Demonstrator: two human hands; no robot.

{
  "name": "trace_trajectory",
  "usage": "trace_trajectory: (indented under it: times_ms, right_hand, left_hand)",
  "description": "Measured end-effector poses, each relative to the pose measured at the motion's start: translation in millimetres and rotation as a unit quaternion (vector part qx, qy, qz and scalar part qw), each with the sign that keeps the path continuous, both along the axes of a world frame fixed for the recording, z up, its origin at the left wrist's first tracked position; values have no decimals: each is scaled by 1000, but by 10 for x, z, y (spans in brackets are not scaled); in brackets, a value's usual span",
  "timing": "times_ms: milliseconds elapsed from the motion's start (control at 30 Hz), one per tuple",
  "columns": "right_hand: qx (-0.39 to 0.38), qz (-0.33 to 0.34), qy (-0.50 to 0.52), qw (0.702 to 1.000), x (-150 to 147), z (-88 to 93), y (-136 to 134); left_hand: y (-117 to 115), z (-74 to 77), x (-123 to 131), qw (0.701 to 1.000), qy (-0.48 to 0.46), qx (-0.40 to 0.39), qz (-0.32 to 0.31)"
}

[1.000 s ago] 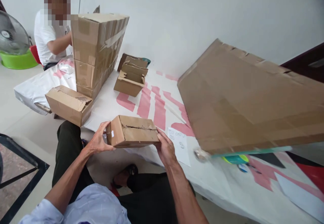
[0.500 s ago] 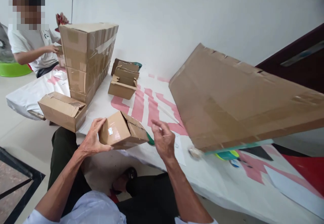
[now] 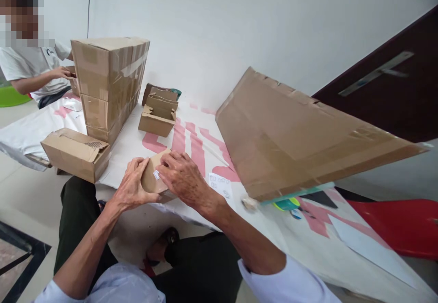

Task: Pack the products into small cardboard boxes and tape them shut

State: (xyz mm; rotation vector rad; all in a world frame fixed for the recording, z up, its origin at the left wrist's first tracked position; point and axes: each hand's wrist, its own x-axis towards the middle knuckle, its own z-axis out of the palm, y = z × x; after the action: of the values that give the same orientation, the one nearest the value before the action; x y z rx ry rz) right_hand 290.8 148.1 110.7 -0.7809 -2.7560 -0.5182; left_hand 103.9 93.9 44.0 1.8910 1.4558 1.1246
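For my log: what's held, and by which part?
A small cardboard box, held at its labelled end by the left grip; the right grip touches that end.

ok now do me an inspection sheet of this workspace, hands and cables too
Surface: table, covered in white-and-pink cloth
Work item: small cardboard box with white label
Clutter: stacked taped cartons, open cardboard box, marked paper, large tilted cardboard panel
Left hand: grips the small cardboard box
Right hand: on the same box, near its label
Cables: dark cord, back left
Surroundings: seated co-worker, left; red chair, dark door, right
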Motion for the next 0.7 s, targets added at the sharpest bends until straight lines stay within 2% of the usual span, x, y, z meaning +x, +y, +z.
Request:
trace_trajectory:
  times_ms: [200, 433, 700]
  right_hand:
    - [-5, -6, -38, 999, -41, 35, 3]
    - [-4, 9, -34, 999, -48, 2, 21]
    - [-46, 14, -20, 999, -72, -47, 103]
  left_hand:
    - [-3, 29, 24, 1000, -11, 2, -2]
    - [-5, -5, 5, 1000, -12, 6, -8]
    - [-2, -4, 18, 1000, -11, 7, -6]
